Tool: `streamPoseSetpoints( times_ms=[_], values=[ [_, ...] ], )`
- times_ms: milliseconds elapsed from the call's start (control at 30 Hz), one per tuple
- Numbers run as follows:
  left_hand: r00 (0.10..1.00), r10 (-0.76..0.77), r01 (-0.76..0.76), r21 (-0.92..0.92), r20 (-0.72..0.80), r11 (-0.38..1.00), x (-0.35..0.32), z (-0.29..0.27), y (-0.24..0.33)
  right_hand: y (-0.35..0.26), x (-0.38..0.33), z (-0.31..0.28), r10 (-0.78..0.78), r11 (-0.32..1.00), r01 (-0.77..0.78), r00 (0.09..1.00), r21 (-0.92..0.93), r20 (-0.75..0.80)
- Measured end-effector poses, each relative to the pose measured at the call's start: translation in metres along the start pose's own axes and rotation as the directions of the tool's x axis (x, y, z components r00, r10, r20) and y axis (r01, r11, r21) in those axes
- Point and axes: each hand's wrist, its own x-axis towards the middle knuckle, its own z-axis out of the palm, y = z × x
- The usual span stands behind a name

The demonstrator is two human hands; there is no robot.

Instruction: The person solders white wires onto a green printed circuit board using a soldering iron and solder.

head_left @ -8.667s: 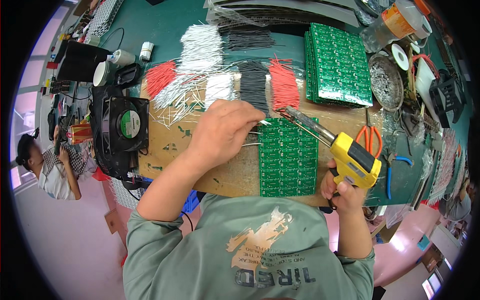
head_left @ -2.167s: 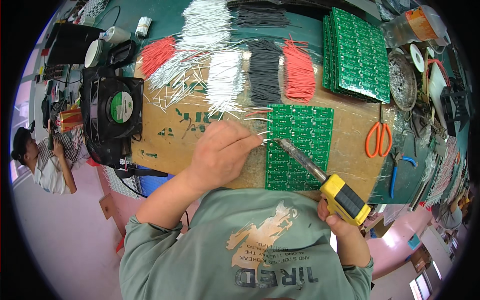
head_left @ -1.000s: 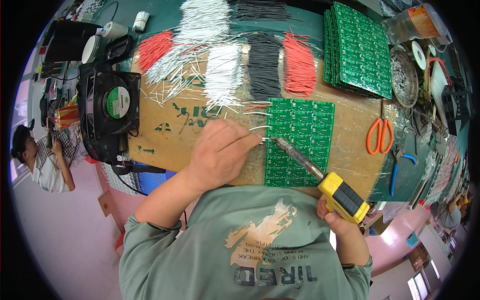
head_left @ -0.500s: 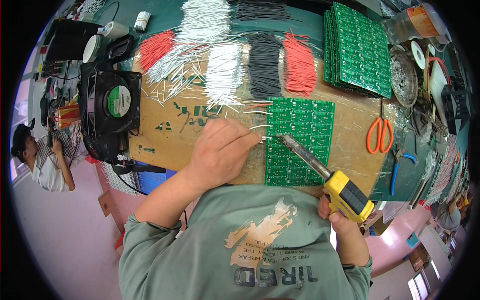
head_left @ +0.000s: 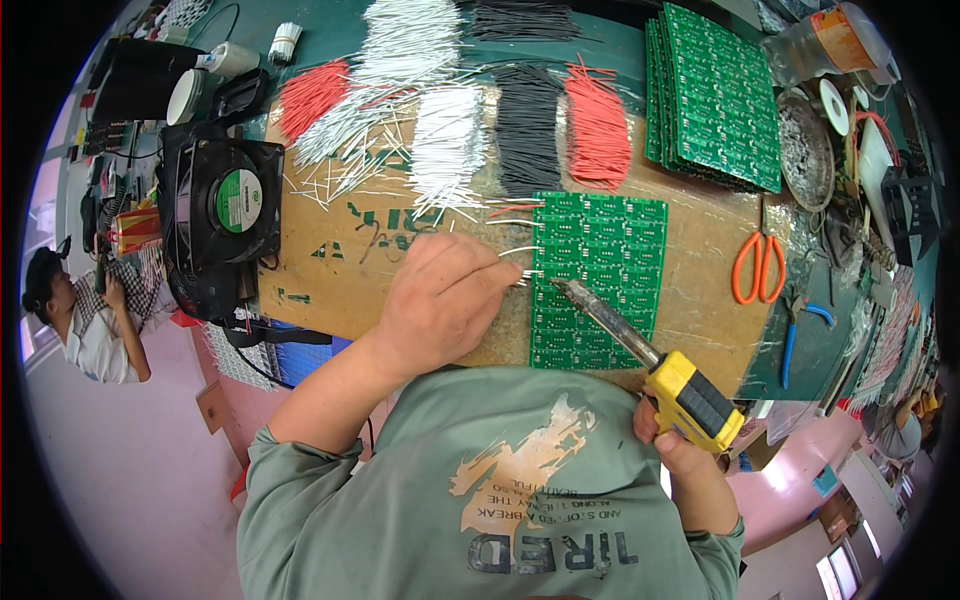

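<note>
My left hand [head_left: 440, 300] is closed in a pinch on short white wires [head_left: 524, 274] at the left edge of a green circuit board panel [head_left: 600, 330]. The wire ends reach the board's edge. Above that pinch, a red wire [head_left: 512, 210] and more white wires stick out from the same edge. My right hand [head_left: 668, 432] is wrapped around the yellow and black handle of a soldering iron [head_left: 697, 400]. Its metal barrel slants up and left, with the tip over the board, a little right of the wires. Whether the tip touches the board is hard to tell.
Behind the board lie bundles of white wires [head_left: 447, 150], black wires [head_left: 528, 130] and red wires [head_left: 598, 135]. A fan [head_left: 225, 200] stands left. At right are stacked circuit boards [head_left: 715, 100], orange-handled scissors [head_left: 758, 268], blue-handled pliers [head_left: 790, 345] and a round metal dish [head_left: 806, 150].
The soldering iron's tip has shifted slightly toward me, away from the wire ends. The board has slid very slightly away from me. My left hand keeps its pinch in nearly the same place.
</note>
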Motion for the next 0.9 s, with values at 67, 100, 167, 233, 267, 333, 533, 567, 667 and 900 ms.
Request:
streamPoseSetpoints(
  times_ms=[67, 100, 167, 233, 267, 333, 533, 567, 667, 900],
  values=[
    [1.000, -0.001, 0.001, -0.004, -0.002, 1.000, 0.000, 0.000, -0.001, 0.001, -0.001, 0.000, -0.003, 1.000, 0.003, 1.000, 0.000, 0.002],
    [1.000, -0.002, 0.002, -0.005, -0.002, 1.000, -0.001, 0.000, -0.001, 0.002, -0.001, 0.001, -0.009, 1.000, 0.009, 1.000, -0.008, 0.000],
    [1.000, -0.005, 0.004, -0.020, -0.017, 1.000, -0.001, 0.000, -0.001, 0.003, -0.003, 0.000, -0.004, 1.000, 0.004, 1.000, -0.016, 0.003],
    [0.999, 0.005, -0.005, -0.011, -0.032, 1.000, -0.001, -0.002, -0.001, 0.003, -0.005, -0.001, 0.012, 0.999, -0.011, 1.000, -0.033, 0.011],
    [0.999, 0.017, -0.017, 0.005, -0.039, 1.000, -0.002, -0.005, 0.000, 0.004, -0.005, -0.002, 0.016, 0.999, -0.015, 1.000, -0.049, 0.015],
    [0.998, 0.045, -0.044, 0.029, -0.046, 0.999, -0.004, -0.006, 0.004, 0.006, -0.007, -0.005, 0.014, 0.994, -0.012, 1.000, -0.106, 0.023],
    [0.999, 0.038, -0.037, 0.012, -0.021, 0.999, -0.011, 0.002, 0.016, 0.009, -0.009, -0.008, 0.010, 0.986, -0.001, 0.998, -0.165, 0.056],
    [1.000, 0.025, -0.025, 0.007, -0.006, 1.000, -0.012, 0.002, 0.016, 0.009, -0.008, -0.008, 0.011, 0.986, -0.001, 0.998, -0.166, 0.058],
    [1.000, 0.005, -0.005, -0.006, 0.023, 1.000, -0.012, 0.001, 0.014, 0.008, -0.008, -0.007, 0.023, 0.984, -0.013, 0.998, -0.176, 0.055],
    [0.999, -0.015, 0.017, -0.046, 0.045, 0.999, -0.012, 0.000, 0.012, 0.007, -0.008, -0.006, 0.029, 0.980, -0.022, 0.999, -0.196, 0.032]
  ],
)
